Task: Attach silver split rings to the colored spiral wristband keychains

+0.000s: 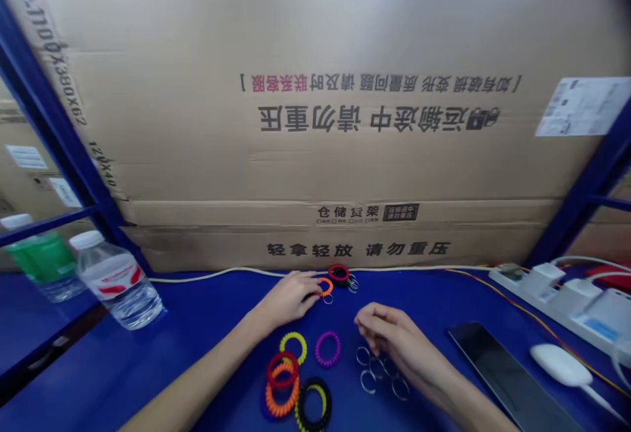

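My left hand (290, 296) reaches to the far side of the blue table, its fingertips closed on an orange coil ring (325, 287) with a small metal ring hanging from it. Just beyond lies a red and black coil ring (338, 273) with metal rings. My right hand (389, 336) hovers with curled fingers over several loose metal key rings (377, 371); what it holds, if anything, is hidden. Between my arms lie yellow (293, 346), purple (328, 348), red (282, 367), orange (282, 399) and black-and-yellow (313, 406) coil rings.
A large cardboard box (325, 116) stands upright along the back. A water bottle (116, 281) and a green bottle (42, 261) stand at the left. A phone (503, 373), a white oval device (559, 363) and a power strip (562, 294) lie at the right.
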Action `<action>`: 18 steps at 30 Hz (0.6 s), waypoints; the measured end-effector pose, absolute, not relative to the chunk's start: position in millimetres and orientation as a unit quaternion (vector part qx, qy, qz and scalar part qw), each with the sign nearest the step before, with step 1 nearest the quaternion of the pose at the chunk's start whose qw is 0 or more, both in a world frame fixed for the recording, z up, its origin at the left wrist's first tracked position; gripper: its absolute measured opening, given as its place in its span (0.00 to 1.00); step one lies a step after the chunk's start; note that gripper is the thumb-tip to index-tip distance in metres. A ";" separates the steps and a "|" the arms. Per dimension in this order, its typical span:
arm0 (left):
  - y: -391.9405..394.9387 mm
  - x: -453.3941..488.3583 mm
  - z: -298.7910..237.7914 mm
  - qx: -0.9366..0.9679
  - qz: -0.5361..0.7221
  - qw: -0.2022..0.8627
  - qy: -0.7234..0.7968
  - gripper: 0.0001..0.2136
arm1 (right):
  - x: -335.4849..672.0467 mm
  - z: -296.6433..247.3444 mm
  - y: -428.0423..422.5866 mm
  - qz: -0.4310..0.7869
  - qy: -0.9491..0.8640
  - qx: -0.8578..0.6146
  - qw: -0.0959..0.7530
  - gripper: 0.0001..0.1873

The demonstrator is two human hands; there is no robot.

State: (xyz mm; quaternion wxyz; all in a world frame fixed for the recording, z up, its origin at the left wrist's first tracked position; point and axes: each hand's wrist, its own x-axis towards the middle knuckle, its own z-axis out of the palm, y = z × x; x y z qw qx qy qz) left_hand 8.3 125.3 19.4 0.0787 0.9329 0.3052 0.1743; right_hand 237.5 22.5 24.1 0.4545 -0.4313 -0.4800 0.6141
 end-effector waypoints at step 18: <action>53.6 17.2 43.7 0.930 0.140 0.077 0.330 0.11 | 275.9 45.1 30.3 0.447 -0.622 -0.490 0.416 0.14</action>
